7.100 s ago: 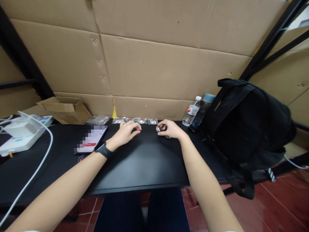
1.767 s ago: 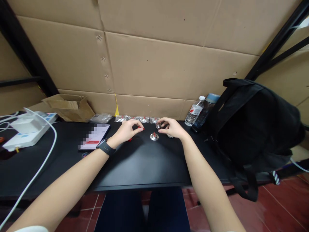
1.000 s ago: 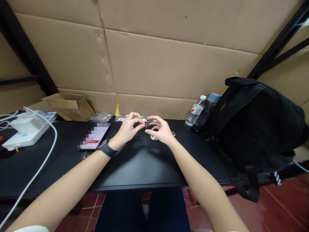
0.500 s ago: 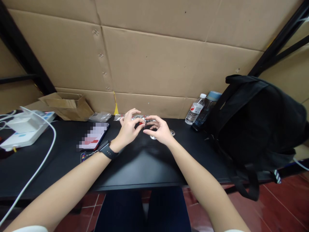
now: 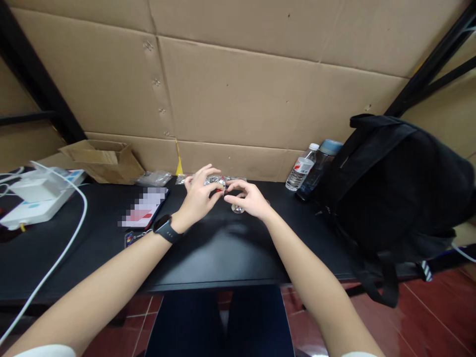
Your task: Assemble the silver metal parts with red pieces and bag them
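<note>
Black backpack and bottles stand rightward of the right hand.

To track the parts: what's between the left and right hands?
In the head view, a small red part and a thin metal piece sit between the left hand and the right hand, at their fingertips.

Pinched by left hand with just a speck of red showing: a small red piece. Directly beside it, toward three o'clock, gripped by right hand: a thin metal disc, stood nearly edge-on and mostly covered by fingers. Cannot tell whether joined. Down toward five o'clock, lying flat on the black tabletop, partly hidden: a round, shiny silver disc.
</note>
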The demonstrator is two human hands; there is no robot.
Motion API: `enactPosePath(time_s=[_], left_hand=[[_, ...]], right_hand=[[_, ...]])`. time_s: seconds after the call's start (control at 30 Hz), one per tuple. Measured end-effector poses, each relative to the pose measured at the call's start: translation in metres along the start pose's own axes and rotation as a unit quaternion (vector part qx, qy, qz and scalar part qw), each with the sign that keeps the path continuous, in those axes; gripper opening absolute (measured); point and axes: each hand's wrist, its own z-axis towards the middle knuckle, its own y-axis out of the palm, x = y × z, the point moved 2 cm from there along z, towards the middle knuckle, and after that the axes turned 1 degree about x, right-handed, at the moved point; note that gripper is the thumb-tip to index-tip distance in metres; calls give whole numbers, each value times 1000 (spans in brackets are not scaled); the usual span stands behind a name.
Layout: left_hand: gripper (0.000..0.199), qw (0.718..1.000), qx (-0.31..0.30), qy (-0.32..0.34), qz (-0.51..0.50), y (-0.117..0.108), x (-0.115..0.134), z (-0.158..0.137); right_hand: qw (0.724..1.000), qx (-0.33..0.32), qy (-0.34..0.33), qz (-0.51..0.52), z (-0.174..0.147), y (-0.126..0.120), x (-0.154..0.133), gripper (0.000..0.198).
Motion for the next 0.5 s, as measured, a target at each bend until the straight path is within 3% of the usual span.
enactPosePath(time_s=[0.23, 0.5], left_hand=[[15, 1000, -2, 22, -7, 1, 4, -1], [19, 997, -68, 25, -26, 5, 1, -3]], right_hand=[[998, -7, -7, -66, 2, -3, 7, 22], [990, -47, -8, -132, 3, -3, 13, 14]])
